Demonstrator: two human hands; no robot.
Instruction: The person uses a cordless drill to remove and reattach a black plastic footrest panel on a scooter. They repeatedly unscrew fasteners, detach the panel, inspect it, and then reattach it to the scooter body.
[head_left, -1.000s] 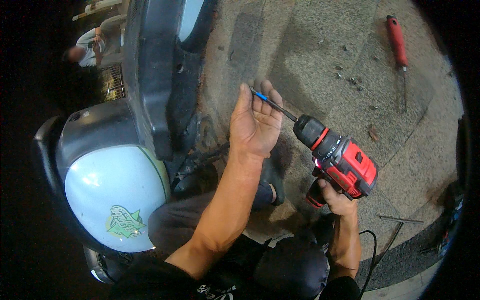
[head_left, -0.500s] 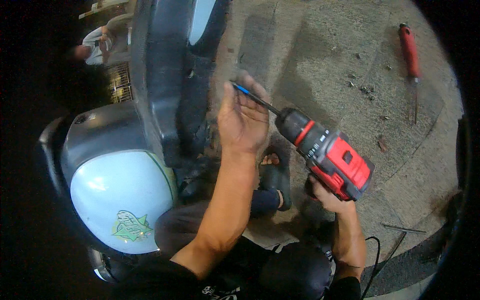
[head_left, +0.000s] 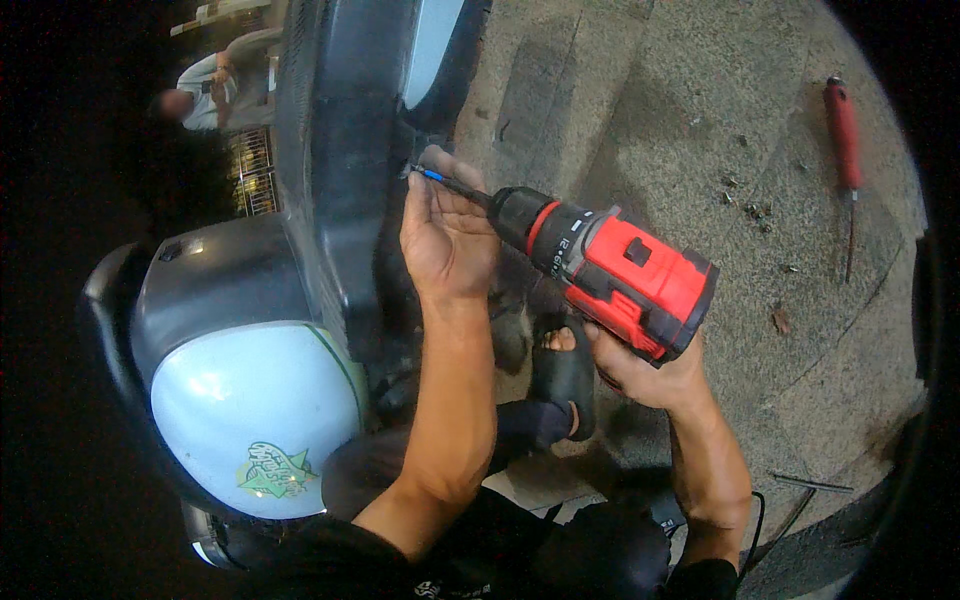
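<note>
My right hand point(head_left: 645, 372) is wrapped round the grip of a red and black cordless drill point(head_left: 640, 275), which points up and to the left. In its chuck sits a long dark driver bit with a blue band point(head_left: 433, 175). My left hand point(head_left: 450, 235) is palm up, its thumb and fingers curled about the bit near the tip. That tip is at the edge of a dark plastic body panel point(head_left: 345, 170) of a scooter. Whether a screw sits on the tip is too small to tell.
A red-handled screwdriver point(head_left: 843, 135) lies on the pavement at the far right, with several small screws point(head_left: 758, 212) nearby. A T-handle wrench point(head_left: 810, 484) lies lower right. The scooter's light-blue rounded panel point(head_left: 230, 400) stands at left. A person point(head_left: 222, 85) is in the background.
The drill and both hands have moved left, bringing the bit's tip from over the pavement to the dark panel. The view has shifted slightly.
</note>
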